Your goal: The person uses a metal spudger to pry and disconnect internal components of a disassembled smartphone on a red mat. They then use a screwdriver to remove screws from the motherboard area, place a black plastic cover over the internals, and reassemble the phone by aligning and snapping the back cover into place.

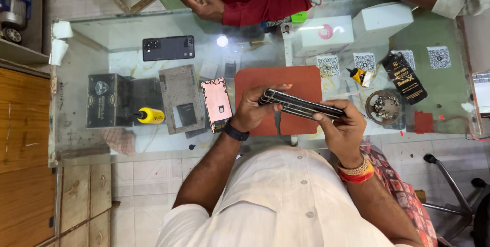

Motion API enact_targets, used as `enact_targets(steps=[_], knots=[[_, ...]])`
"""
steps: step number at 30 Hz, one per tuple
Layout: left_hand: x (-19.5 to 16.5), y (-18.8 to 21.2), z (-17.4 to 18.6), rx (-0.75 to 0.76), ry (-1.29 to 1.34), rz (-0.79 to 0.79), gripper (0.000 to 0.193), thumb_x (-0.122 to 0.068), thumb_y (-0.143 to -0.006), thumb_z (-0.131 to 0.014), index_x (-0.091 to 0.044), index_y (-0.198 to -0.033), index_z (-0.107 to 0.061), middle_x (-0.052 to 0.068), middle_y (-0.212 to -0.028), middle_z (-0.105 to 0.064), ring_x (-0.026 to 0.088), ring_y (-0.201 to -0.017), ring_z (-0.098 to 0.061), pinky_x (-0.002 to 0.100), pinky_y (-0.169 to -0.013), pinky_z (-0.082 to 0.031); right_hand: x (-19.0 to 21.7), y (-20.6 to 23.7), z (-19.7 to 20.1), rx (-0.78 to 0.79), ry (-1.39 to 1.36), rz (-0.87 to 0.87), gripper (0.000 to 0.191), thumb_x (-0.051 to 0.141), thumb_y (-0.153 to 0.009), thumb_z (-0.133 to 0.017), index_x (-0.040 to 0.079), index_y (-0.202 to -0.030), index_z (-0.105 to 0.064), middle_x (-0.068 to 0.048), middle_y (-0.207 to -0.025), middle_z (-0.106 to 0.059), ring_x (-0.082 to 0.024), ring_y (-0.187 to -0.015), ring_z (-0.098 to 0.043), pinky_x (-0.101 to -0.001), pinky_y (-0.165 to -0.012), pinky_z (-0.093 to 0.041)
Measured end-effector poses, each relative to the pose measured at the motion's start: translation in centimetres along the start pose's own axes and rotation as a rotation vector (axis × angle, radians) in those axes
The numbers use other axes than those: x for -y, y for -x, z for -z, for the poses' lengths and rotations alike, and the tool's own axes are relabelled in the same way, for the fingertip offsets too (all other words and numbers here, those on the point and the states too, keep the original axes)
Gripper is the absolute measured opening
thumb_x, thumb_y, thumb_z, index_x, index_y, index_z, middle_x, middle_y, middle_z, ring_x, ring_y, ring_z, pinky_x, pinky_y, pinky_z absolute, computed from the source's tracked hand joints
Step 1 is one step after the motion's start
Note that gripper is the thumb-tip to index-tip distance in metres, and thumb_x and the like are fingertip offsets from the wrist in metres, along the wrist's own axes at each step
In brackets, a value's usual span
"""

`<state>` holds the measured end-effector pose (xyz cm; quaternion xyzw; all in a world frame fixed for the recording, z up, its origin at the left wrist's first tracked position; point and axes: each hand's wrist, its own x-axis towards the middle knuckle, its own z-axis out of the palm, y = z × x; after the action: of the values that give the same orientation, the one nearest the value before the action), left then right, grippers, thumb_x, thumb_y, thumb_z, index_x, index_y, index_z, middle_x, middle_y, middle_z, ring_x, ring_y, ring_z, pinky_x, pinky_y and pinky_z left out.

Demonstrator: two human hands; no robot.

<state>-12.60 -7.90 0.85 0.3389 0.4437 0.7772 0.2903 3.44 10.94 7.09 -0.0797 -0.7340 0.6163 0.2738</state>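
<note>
The far end of the dark phone [301, 105] is hidden inside the right hand [344, 129], and its face is turned edge-on, so nothing on it can be read. The red mat [298, 81] is partly covered by both hands. The small parts in the round dish [385, 106] are too tiny to tell apart. A person across the glass counter [102, 32] is cut off by the top edge.

Yellow bottle [151, 116], pink phone frame [217, 103], dark phone [168, 48], dish [384, 107], perhaps screws.
</note>
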Motion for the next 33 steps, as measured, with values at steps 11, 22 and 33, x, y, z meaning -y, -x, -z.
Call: enact_targets(steps=[11,22,33], knots=[[-0.9,-0.7,0.1,0.098,0.136,-0.003,0.047,0.003,-0.097,-0.071,0.000,-0.142,-0.058,0.012,-0.127,-0.073,0.023,-0.125,-0.070,0.036,-0.110,-0.057,0.6,0.2,-0.2,0.018,0.118,0.127,0.018,-0.001,-0.097,-0.077,-0.004,-0.108,-0.064,-0.014,-0.106,-0.077,-0.012,-0.093,-0.072,-0.0234,-0.081,-0.057],[-2.3,-0.4,-1.2,-0.087,-0.173,-0.118,0.023,0.013,-0.088,-0.077,0.000,-0.107,-0.071,0.011,-0.111,-0.073,0.021,-0.113,-0.073,0.035,-0.104,-0.061,-3.8,0.0,-0.7,0.082,-0.244,-0.051,0.018,-0.010,-0.096,-0.070,-0.003,-0.108,-0.060,-0.014,-0.114,-0.070,-0.027,-0.118,-0.072,-0.0340,-0.100,-0.059],[-3.9,-0.2,-1.8,-0.089,-0.435,-0.194,0.023,0.010,-0.085,-0.080,-0.002,-0.104,-0.073,0.010,-0.107,-0.075,0.022,-0.110,-0.074,0.034,-0.097,-0.063,-5.1,-0.9,-0.5,0.164,-0.252,-0.035,0.018,-0.010,-0.095,-0.072,-0.002,-0.107,-0.061,-0.016,-0.116,-0.071,-0.026,-0.118,-0.071,-0.0355,-0.102,-0.059]])
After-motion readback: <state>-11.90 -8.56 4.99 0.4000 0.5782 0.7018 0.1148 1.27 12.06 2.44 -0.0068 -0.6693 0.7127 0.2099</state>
